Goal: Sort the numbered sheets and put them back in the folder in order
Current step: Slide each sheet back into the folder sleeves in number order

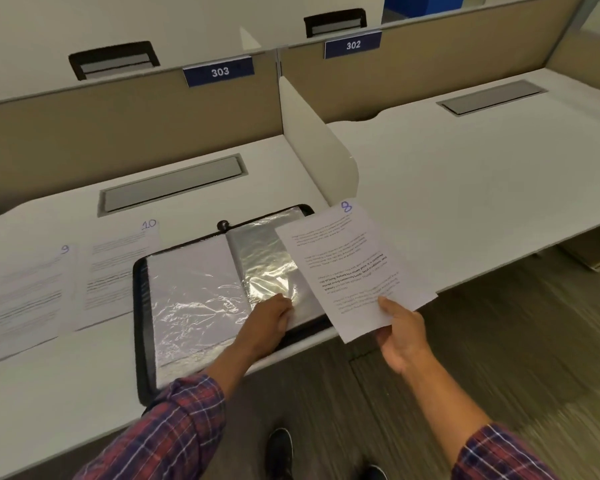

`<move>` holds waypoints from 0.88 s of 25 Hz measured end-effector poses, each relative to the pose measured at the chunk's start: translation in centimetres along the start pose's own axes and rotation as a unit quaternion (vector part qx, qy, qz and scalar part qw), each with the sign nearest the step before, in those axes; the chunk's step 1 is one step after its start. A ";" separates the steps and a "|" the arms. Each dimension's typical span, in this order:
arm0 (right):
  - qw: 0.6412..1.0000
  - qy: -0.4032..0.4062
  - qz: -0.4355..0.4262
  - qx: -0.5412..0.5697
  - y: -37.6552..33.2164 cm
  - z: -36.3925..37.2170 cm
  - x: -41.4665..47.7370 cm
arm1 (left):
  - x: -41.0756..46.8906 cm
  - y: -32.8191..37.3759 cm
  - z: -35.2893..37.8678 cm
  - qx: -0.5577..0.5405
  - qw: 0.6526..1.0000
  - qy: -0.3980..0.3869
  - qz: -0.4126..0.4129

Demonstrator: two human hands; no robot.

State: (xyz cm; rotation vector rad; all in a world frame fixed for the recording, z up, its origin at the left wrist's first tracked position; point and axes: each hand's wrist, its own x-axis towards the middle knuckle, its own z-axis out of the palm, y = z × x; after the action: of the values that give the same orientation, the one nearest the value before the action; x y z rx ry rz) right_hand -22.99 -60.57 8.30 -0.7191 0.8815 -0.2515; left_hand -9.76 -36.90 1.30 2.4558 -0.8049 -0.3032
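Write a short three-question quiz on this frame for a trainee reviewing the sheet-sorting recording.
1. Which number is written on the sheet that the right hand holds? A: 8. B: 9. C: 10.
2. True or false: the folder lies closed on the desk.
3. Fill in: sheet 9 and sheet 10 lie flat on the desk to the ___ of the folder.
Key: 1 A; 2 false, it lies open; 3 left.
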 end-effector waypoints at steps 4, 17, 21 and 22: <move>0.999 -0.027 0.014 -0.012 -1.3 -2.3 0.6 | -0.2 0.1 0.1 -0.065 0.995 0.058 -0.053; 0.968 -0.142 0.079 -0.192 -3.6 -11.4 1.4 | 1.3 0.9 -1.2 -0.070 0.985 0.048 -0.153; 0.943 -0.155 0.060 -0.287 -3.6 -12.1 1.2 | 1.3 0.9 -0.9 -0.087 0.981 0.056 -0.166; 0.937 -0.158 0.059 -0.305 -3.6 -12.2 1.2 | 1.3 1.1 -0.8 -0.087 0.980 0.056 -0.170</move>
State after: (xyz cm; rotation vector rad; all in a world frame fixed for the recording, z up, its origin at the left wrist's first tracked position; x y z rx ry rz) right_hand -31.39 -69.46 4.80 -1.2385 0.6875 0.2580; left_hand -8.94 -38.12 2.48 2.4097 -0.2944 -0.3404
